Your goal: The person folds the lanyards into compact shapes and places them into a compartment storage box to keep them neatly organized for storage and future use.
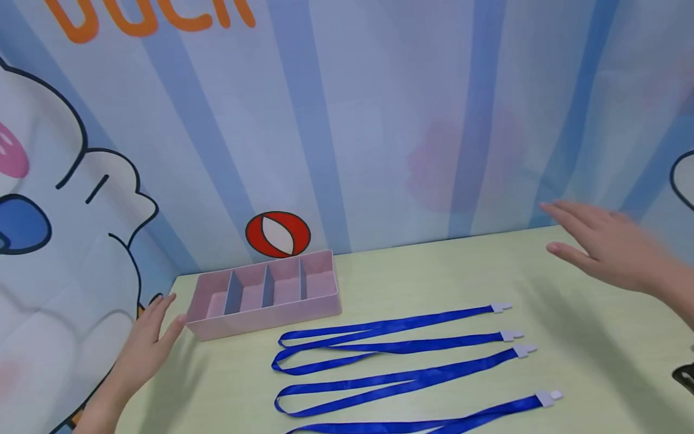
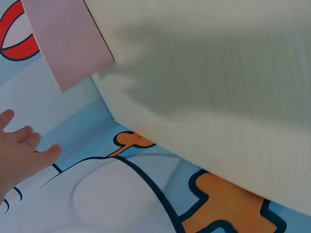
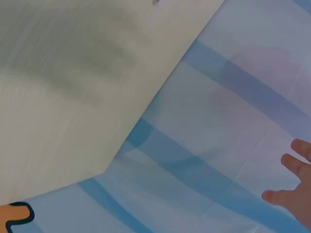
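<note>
My left hand hovers with spread fingers just left of a pink box with several compartments split by grey-blue dividers. Nothing is in its grasp; in the left wrist view the hand shows at the left edge, apart from the box's end. Over the table's right side, my right hand is raised, fingers extended and holding nothing. Between the hands lie several blue lanyards, looped at the left, with pale plastic clips at their right ends. The nearest lanyard is cut off by the frame's bottom.
The pale wooden table meets a printed cloth backdrop of blue stripes and cartoon figures along its back and left edges. A dark object, partly cut off, shows at the right edge. Both hands cast shadows on the tabletop.
</note>
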`<state>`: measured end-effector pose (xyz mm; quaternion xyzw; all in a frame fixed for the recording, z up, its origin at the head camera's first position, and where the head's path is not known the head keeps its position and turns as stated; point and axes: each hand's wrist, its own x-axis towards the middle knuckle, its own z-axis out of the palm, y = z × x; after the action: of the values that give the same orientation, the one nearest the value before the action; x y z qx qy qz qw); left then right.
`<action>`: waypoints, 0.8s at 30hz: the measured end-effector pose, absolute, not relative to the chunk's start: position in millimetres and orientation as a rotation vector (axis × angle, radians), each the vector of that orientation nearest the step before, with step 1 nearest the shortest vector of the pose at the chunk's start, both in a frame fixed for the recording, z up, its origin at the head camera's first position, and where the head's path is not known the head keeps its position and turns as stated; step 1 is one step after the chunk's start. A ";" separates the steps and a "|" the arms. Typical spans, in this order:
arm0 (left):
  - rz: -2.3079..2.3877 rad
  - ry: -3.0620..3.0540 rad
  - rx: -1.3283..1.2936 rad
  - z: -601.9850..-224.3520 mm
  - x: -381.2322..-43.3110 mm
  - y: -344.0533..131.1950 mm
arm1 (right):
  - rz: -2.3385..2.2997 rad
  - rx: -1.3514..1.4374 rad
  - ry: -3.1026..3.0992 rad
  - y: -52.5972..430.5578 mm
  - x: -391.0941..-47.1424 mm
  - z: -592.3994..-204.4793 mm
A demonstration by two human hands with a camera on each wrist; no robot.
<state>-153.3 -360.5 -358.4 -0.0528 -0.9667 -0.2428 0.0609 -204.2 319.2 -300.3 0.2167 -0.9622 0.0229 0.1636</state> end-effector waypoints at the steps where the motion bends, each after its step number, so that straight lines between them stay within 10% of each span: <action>1: -0.824 -2.940 -0.117 -357.8 -154.3 -360.0 | 0.110 0.651 -2.740 315.3 -205.1 -298.8; 24: -1.113 -2.891 0.190 -370.2 -169.0 -354.2 | 0.541 0.934 -2.931 221.0 -256.3 -307.6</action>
<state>-169.0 -354.2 -370.2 0.0611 -0.9314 -0.3584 0.0188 -256.3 221.0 -307.6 0.2991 -0.9383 0.1733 0.0090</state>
